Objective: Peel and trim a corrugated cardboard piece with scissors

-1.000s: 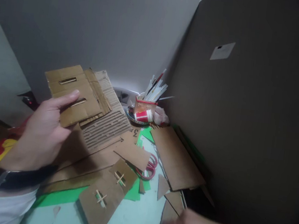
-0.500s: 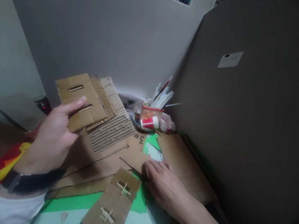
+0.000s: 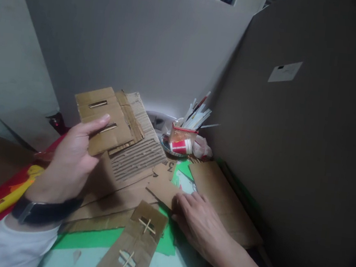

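Note:
My left hand (image 3: 76, 155), with a dark band on its wrist, grips a cardboard piece with two slots (image 3: 106, 135), thumb on its face. More cardboard layers lie behind that piece. My right hand (image 3: 195, 216) pinches a small flat cardboard piece (image 3: 162, 191) by its right end. Between my hands, nearer the front, lies a cardboard strip (image 3: 141, 246) with two cut openings, each crossed by thin wooden sticks. A corrugated sheet (image 3: 139, 157) with its ridges bared is beneath and right of the slotted piece.
A holder with white sticks (image 3: 182, 133) and a red-and-white cup (image 3: 180, 146) stand at the back. A large cardboard sheet (image 3: 222, 199) is at the right. A yellow tool (image 3: 9, 199) lies on red material at the left. Grey panels rise behind and right.
The whole view has shifted slightly, so most things appear a little further right. Both hands keep their holds on the cardboard, with little other motion.

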Demonstrator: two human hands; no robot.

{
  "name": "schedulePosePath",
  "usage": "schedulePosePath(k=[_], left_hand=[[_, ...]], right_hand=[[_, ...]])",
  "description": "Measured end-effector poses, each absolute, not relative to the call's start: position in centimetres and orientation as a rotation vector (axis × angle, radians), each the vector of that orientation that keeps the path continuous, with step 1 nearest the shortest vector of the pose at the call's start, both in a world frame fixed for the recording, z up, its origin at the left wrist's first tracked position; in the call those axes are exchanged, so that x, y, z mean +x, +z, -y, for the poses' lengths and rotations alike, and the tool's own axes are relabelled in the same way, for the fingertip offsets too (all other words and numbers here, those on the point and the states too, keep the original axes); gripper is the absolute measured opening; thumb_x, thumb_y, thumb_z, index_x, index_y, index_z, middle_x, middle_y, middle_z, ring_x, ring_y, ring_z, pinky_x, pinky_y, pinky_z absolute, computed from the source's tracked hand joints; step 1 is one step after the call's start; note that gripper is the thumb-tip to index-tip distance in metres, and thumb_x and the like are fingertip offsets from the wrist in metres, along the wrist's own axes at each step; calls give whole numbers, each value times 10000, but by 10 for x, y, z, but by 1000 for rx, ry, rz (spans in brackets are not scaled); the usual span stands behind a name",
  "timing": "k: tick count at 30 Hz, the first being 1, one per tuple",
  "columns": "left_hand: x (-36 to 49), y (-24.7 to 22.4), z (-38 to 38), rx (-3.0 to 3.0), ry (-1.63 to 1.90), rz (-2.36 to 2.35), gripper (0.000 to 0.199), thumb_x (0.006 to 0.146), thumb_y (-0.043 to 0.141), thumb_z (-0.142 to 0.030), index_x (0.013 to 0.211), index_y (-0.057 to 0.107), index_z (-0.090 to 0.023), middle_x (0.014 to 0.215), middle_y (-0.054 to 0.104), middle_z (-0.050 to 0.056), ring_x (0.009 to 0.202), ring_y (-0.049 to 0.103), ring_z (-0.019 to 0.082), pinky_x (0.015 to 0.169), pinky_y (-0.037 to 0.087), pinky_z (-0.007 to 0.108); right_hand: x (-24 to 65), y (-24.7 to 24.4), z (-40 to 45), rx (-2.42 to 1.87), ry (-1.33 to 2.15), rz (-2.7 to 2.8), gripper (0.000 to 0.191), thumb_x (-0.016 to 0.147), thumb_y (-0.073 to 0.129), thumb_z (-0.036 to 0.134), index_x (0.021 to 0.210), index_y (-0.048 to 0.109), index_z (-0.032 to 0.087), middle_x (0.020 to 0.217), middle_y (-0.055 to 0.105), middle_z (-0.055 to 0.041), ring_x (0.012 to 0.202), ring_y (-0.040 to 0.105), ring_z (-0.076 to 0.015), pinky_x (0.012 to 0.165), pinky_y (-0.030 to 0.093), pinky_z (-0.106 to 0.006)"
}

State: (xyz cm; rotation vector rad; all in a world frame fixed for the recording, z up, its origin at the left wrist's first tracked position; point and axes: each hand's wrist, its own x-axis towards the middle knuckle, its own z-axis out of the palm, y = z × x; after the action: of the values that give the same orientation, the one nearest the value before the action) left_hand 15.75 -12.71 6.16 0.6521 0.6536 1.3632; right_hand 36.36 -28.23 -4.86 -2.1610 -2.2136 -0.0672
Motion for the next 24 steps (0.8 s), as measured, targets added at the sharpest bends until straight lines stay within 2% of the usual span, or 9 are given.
schedulePosePath(k=[3,8,12,14,17,19,21,24], left_hand=[[158,62,128,649,1370,-660,238,775,638,-43,981,736,-109,726,789,20,524,722,167,586,650,312],[158,61,126,648,1358,-673,191,774,643,-52,930,738,-106,678,772,17,512,717,174,581,651,322],[156,59,123,661,1351,-663,271,773,652,-65,1026,735,-119,742,789,33,541,726,183,598,654,340],[156,56,124,667,1325,-666,318,761,671,-84,1071,731,-131,787,796,54,562,735,209,590,655,381],[159,51,125,679,1266,-667,368,741,705,-124,1108,725,-136,884,799,104,634,753,267,586,651,451],[162,49,126,686,1251,-671,389,731,715,-127,1120,722,-150,922,799,106,670,757,288,591,648,482],[164,47,127,687,1252,-674,397,734,707,-117,1126,720,-173,937,801,88,692,760,287,599,648,487],[166,47,129,669,1238,-683,380,750,686,-107,1123,720,-174,943,801,71,727,763,269,627,655,449]], right_hand=[[358,-52,275,-2188,-168,2202,179,915,567,282,1020,606,143,956,655,-90,899,593,-264,784,447,-422],[359,-55,270,-2221,-283,2111,108,911,561,165,842,637,130,803,642,-29,789,610,-186,783,473,-377],[377,-38,284,-2202,-329,1816,159,873,494,93,838,646,119,790,652,-85,769,604,-235,747,446,-397],[383,-28,295,-2145,-270,1669,193,894,451,136,869,642,129,786,652,-87,723,598,-223,692,442,-356],[385,-20,307,-2004,-65,1552,270,966,373,248,916,624,162,714,623,-21,578,557,-143,539,415,-241],[382,-17,312,-1910,73,1528,311,985,341,289,897,617,174,670,594,7,527,524,-118,475,384,-210],[379,-12,317,-1831,172,1526,323,988,343,306,864,614,182,675,590,10,547,525,-116,474,383,-204],[370,1,327,-1743,247,1541,278,981,379,284,886,627,200,726,614,13,632,559,-118,556,416,-204]])
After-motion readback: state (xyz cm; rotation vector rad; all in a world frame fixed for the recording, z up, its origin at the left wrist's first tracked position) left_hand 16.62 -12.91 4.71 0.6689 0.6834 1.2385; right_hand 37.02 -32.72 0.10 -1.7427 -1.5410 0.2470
